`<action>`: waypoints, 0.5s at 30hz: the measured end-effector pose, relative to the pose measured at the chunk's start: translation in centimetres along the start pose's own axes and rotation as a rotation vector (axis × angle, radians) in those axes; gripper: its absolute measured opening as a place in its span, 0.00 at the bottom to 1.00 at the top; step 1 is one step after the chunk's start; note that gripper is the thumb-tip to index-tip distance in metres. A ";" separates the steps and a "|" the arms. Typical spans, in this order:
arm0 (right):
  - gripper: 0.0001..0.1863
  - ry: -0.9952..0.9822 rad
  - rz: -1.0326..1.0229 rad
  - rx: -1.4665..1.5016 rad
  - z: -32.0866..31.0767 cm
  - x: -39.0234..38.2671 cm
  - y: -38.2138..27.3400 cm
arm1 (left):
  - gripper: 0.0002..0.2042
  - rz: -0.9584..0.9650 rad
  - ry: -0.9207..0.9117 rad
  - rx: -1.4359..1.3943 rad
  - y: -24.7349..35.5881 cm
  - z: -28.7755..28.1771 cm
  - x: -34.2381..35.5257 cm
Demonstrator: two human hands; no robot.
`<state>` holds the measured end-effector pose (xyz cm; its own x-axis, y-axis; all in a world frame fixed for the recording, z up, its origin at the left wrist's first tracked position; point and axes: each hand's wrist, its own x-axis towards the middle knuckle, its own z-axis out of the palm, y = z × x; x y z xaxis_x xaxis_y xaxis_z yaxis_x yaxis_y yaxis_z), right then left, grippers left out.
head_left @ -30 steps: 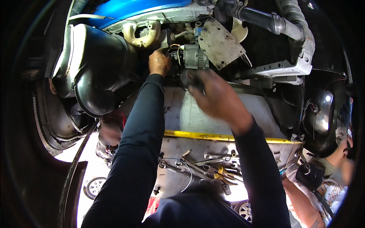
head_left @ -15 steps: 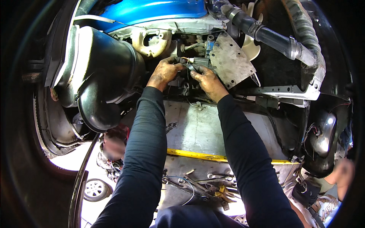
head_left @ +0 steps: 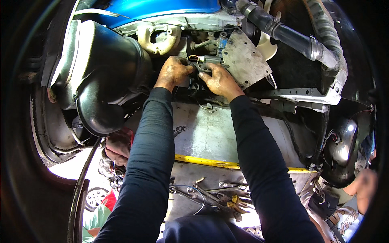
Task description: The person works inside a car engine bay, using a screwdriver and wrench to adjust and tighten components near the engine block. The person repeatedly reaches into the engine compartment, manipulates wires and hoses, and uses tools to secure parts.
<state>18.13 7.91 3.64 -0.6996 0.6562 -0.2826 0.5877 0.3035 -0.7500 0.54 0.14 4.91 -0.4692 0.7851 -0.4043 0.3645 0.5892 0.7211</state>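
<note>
Both dark-sleeved arms reach up into an engine bay. My left hand (head_left: 173,73) has its fingers curled at the wiring beside the cylindrical alternator (head_left: 211,59); what it grips is hidden. My right hand (head_left: 216,81) pinches a small dark curved part (head_left: 204,68) close to my left fingertips, just below the alternator. Above them are a pale cast manifold (head_left: 158,38) and a short metal pipe fitting. A perforated metal plate (head_left: 247,58) sits to the right, behind my right hand.
A large black housing (head_left: 101,73) stands left. A hose (head_left: 293,42) and metal bracket (head_left: 304,95) are at right. Below lie a yellow-edged panel (head_left: 206,162) and several tools (head_left: 237,204). Other people are at lower left (head_left: 95,220) and lower right (head_left: 350,214).
My right hand has moved up and inward, bringing the dark part to my left hand. My left hand has shifted slightly. More of a person in green shows at lower left.
</note>
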 end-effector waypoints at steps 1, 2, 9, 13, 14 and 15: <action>0.23 0.014 -0.041 0.008 0.0 -0.2 0.1 | 0.15 0.045 -0.042 0.033 -0.2 0.0 0.1; 0.23 0.004 -0.042 -0.011 -0.2 -0.2 0.2 | 0.15 0.079 -0.046 0.036 -0.4 0.2 0.1; 0.21 -0.080 0.014 0.114 -1.9 -0.2 -0.6 | 0.21 0.199 0.001 -0.047 -1.2 1.3 0.4; 0.21 -0.135 0.110 0.134 -2.4 -0.1 -0.6 | 0.22 0.086 -0.079 -0.163 -0.7 0.2 -0.4; 0.21 -0.086 0.051 0.072 -2.1 -0.1 -0.3 | 0.22 0.068 -0.097 -0.179 -0.6 -0.2 -0.6; 0.18 0.021 0.063 0.007 -1.0 0.1 -0.2 | 0.16 0.085 -0.054 -0.251 -0.7 -0.2 -1.0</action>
<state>18.35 8.54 4.36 -0.6529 0.6880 -0.3168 0.6271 0.2565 -0.7355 0.61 -1.08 4.87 -0.3997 0.8425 -0.3613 0.1870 0.4607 0.8676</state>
